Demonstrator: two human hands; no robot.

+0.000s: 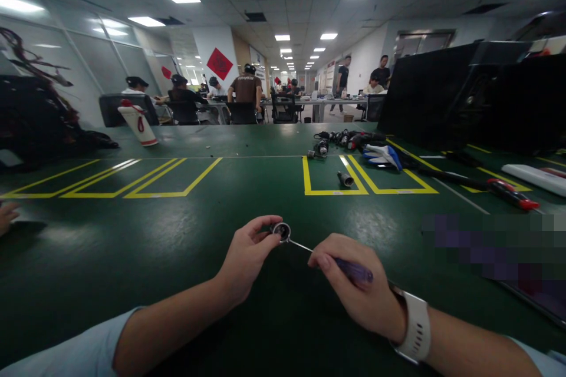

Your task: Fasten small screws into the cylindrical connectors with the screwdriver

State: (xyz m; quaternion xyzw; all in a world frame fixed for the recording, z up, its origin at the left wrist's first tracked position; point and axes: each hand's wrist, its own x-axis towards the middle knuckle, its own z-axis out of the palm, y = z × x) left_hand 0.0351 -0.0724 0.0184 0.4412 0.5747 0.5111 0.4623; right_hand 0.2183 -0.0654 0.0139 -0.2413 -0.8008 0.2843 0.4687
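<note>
Between the thumb and fingers of my left hand (247,256) is a small round metal part (281,231), hollow, with its open end facing me. My right hand (354,283) is closed around a screwdriver with a purple see-through handle (356,271). Its thin shaft (301,245) points left, and the tip meets the rim of the metal part; whether it sits inside the rim I cannot tell. Both hands are above the green table (177,265). A similar metal piece (345,179) lies farther back, inside a yellow-taped box.
Metal parts (322,146) and blue-white gloves (382,156) lie behind at right. A red-black handled tool (513,194) and a white bar (535,178) are farther right. A white cup (139,123) stands back left. Another person's hand (6,216) shows at the left edge.
</note>
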